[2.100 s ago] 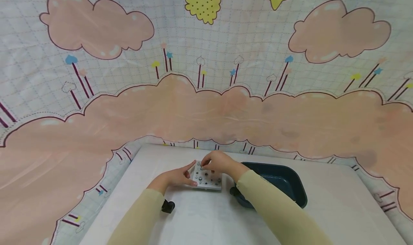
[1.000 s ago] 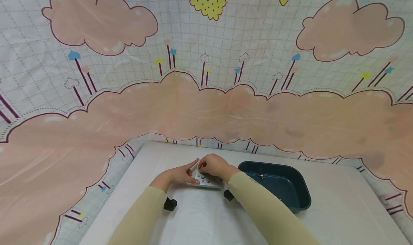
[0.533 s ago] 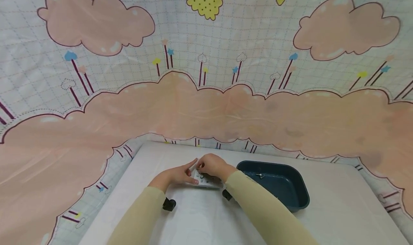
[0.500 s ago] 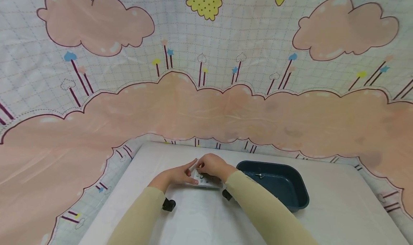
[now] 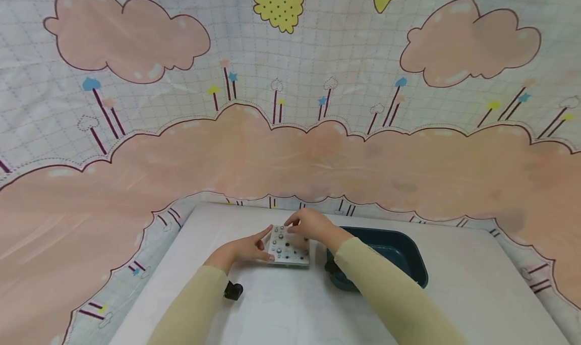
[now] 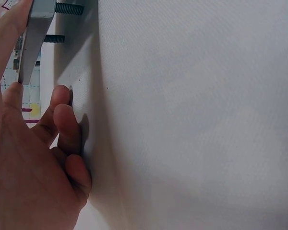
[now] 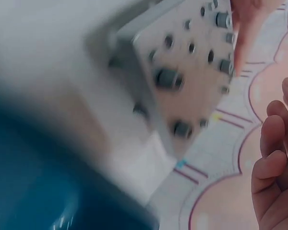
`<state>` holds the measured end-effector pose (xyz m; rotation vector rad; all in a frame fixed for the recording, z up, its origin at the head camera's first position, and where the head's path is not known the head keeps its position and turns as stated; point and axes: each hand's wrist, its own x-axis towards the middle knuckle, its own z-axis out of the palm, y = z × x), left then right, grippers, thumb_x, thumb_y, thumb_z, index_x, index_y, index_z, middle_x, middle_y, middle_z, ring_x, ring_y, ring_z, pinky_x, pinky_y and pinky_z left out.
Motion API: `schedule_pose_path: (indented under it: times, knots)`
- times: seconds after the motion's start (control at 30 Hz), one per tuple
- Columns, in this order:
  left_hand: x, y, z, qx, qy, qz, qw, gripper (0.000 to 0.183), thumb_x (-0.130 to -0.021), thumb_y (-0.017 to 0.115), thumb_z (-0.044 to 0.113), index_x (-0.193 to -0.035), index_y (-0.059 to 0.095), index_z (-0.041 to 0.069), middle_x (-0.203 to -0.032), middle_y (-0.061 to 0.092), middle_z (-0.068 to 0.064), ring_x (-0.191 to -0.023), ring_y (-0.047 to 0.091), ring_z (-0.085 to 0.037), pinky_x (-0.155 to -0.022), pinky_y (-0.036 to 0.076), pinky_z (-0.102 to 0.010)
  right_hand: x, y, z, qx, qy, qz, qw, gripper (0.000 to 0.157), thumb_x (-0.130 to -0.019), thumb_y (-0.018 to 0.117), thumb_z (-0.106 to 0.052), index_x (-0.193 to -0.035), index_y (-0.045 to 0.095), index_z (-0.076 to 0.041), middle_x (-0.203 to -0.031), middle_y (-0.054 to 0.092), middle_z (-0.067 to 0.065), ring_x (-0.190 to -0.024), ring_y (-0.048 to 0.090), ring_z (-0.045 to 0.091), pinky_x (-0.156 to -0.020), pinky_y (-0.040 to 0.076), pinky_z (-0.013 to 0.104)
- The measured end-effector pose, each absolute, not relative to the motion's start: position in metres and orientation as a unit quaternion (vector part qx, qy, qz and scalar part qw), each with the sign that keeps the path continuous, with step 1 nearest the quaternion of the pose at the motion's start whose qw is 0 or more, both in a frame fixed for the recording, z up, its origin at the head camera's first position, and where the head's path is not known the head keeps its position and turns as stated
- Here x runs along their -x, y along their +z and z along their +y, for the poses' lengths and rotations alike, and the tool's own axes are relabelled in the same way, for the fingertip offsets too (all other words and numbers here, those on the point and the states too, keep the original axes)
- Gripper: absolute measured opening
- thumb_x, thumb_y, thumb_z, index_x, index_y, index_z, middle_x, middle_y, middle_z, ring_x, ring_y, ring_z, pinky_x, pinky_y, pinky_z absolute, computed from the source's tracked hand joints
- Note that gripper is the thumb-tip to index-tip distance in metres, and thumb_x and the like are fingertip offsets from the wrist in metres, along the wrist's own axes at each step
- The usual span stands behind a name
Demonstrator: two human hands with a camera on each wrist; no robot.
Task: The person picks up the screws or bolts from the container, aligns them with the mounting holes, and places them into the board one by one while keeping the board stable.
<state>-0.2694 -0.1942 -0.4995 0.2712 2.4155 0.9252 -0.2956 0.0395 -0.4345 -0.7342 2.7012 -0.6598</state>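
Your left grip (image 5: 245, 248) clamps the pale-grey square metal plate (image 5: 292, 249) on the white tabletop (image 5: 277, 309); whether your right grip (image 5: 314, 225) pinches anything, I can't tell. You're probably working its cylindrical metal bolts (image 7: 183, 129); next needs careful alignment.

The left hand (image 6: 33, 165) holds a metal plate (image 6: 37, 36) with protruding threaded bolts (image 6: 69, 8).

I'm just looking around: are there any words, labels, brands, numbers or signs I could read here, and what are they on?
None that can be read.
Backdrop cloth: printed drawings only, such as clouds and stars; no lettering.
Metal plate: studs and holes; any finer marks are too small or blurred to read.
Dark blue tray: no legible label.
Right sleeve: nothing legible.
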Motion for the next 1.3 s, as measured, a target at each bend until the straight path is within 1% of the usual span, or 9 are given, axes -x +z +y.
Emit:
schedule_pose_path:
  times: [0.1,0.27,0.37,0.5,0.57,0.67,0.87,0.97,1.3]
  knots:
    - [0.269,-0.499,-0.194,-0.1,0.338,0.896,0.269,0.109,-0.078,0.08,0.052,-0.161,0.013,0.028,-0.105,0.048,-0.005,-0.097,0.046,-0.021,-0.086,0.034,-0.042,0.293,-0.429,0.06,0.25,-0.223,0.933,0.128,0.024,-0.094,0.069,-0.025,-0.116,0.075,-0.017,-0.098,0.069,-0.005,-0.079,0.059,0.01,-0.071,0.05,0.032]
    - [0.271,-0.504,-0.194,-0.092,0.35,0.895,0.26,0.106,-0.079,0.082,0.043,-0.16,0.015,0.029,-0.103,0.048,-0.005,-0.094,0.046,-0.02,-0.085,0.035,-0.041,0.287,-0.426,0.104,0.25,-0.221,0.936,0.111,0.022,-0.093,0.071,-0.022,-0.113,0.076,-0.017,-0.095,0.069,-0.006,-0.078,0.058,0.008,-0.069,0.049,0.031]
    - [0.27,-0.503,-0.194,-0.091,0.347,0.897,0.257,0.105,-0.08,0.082,0.041,-0.16,0.015,0.03,-0.102,0.048,-0.005,-0.093,0.046,-0.02,-0.085,0.035,-0.042,0.284,-0.431,0.135,0.257,-0.208,0.938,0.102,0.021,-0.093,0.071,-0.023,-0.113,0.077,-0.019,-0.102,0.071,-0.005,-0.088,0.063,0.012,-0.077,0.052,0.034]
    - [0.269,-0.5,-0.193,-0.091,0.342,0.899,0.259,0.105,-0.08,0.082,0.043,-0.16,0.015,0.03,-0.103,0.048,-0.005,-0.095,0.046,-0.021,-0.086,0.035,-0.043,0.281,-0.438,0.176,0.263,-0.181,0.943,0.097,0.022,-0.093,0.07,-0.024,-0.113,0.077,-0.018,-0.111,0.07,-0.002,-0.105,0.064,0.02,-0.088,0.051,0.041]
    - [0.27,-0.5,-0.193,-0.091,0.34,0.899,0.26,0.106,-0.08,0.082,0.043,-0.16,0.014,0.03,-0.104,0.048,-0.005,-0.097,0.046,-0.021,-0.086,0.035,-0.043,0.28,-0.44,0.193,0.268,-0.172,0.943,0.096,0.022,-0.093,0.071,-0.023,-0.113,0.077,-0.015,-0.11,0.07,0.0,-0.104,0.064,0.022,-0.087,0.051,0.042]
    - [0.269,-0.501,-0.194,-0.089,0.337,0.901,0.26,0.106,-0.08,0.081,0.044,-0.16,0.014,0.03,-0.104,0.048,-0.005,-0.097,0.046,-0.021,-0.087,0.035,-0.043,0.28,-0.444,0.211,0.274,-0.166,0.942,0.099,0.021,-0.092,0.072,-0.02,-0.111,0.077,-0.012,-0.107,0.071,0.0,-0.1,0.065,0.02,-0.084,0.052,0.04]
    - [0.269,-0.502,-0.194,-0.089,0.343,0.897,0.262,0.106,-0.079,0.082,0.044,-0.16,0.015,0.03,-0.104,0.048,-0.006,-0.097,0.046,-0.021,-0.087,0.035,-0.043,0.282,-0.451,0.227,0.307,-0.145,0.933,0.118,0.015,-0.089,0.074,-0.015,-0.103,0.079,-0.01,-0.094,0.072,-0.005,-0.083,0.063,0.008,-0.076,0.053,0.033]
    - [0.268,-0.502,-0.195,-0.089,0.341,0.898,0.264,0.107,-0.079,0.082,0.045,-0.16,0.014,0.03,-0.104,0.048,-0.005,-0.096,0.046,-0.021,-0.086,0.036,-0.042,0.284,-0.454,0.226,0.32,-0.128,0.93,0.129,0.012,-0.089,0.075,-0.015,-0.099,0.079,-0.013,-0.091,0.071,-0.008,-0.08,0.062,0.005,-0.075,0.052,0.032]
    - [0.268,-0.502,-0.195,-0.083,0.338,0.9,0.263,0.107,-0.079,0.082,0.046,-0.16,0.015,0.031,-0.106,0.048,-0.004,-0.099,0.046,-0.021,-0.088,0.035,-0.042,0.289,-0.466,0.219,0.347,-0.05,0.93,0.105,0.007,-0.085,0.078,-0.014,-0.092,0.078,-0.015,-0.087,0.069,-0.007,-0.081,0.064,0.012,-0.076,0.053,0.036]
